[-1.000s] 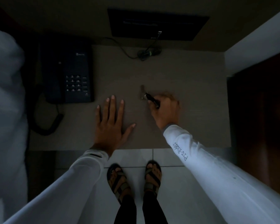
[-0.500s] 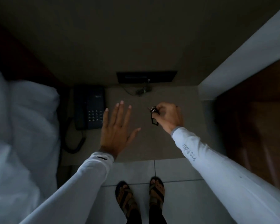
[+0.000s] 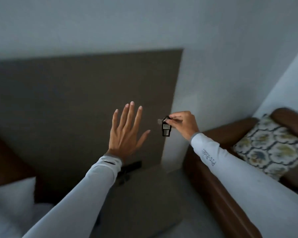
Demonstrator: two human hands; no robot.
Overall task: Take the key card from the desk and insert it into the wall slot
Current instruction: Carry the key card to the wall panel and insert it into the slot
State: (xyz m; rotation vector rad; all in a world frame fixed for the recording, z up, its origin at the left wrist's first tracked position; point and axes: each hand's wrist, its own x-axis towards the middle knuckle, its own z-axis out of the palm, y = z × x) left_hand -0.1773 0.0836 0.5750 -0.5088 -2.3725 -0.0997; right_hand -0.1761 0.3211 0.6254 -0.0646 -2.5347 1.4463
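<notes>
While the right hand (image 3: 182, 125) is raised in front of the pale wall (image 3: 213, 48), its grip is closed on the key card (image 3: 166, 128): thumb and forefinger pinch the metal ring at the top, and the dark rectangular tag hangs straight down below the fingertips, clear of any surface. A small grey tab sticks out to the left of the ring; what it is cannot be told in the dim light. The key card hangs in the air right at the vertical edge where the dark brown wall panel (image 3: 76, 100) meets the pale wall, well above the tabletop (image 3: 144, 194).

The left hand (image 3: 126, 131) is held up flat with its back to the camera, fingers spread and pointing upward, thumb out to the right; its grip is open and holds nothing. It sits in front of the brown panel, just to the left of the key card and not touching it. Both arms wear long white sleeves, and the right sleeve (image 3: 230, 169) carries small printed lettering near the wrist.

At the right stands a brown armchair (image 3: 213, 169) with a patterned cushion (image 3: 268, 146) leaning on it. White bedding (image 3: 10, 203) fills the lower left corner. A dark strip (image 3: 132, 166) lies at the foot of the panel, partly hidden behind the left sleeve. No wall slot can be made out.
</notes>
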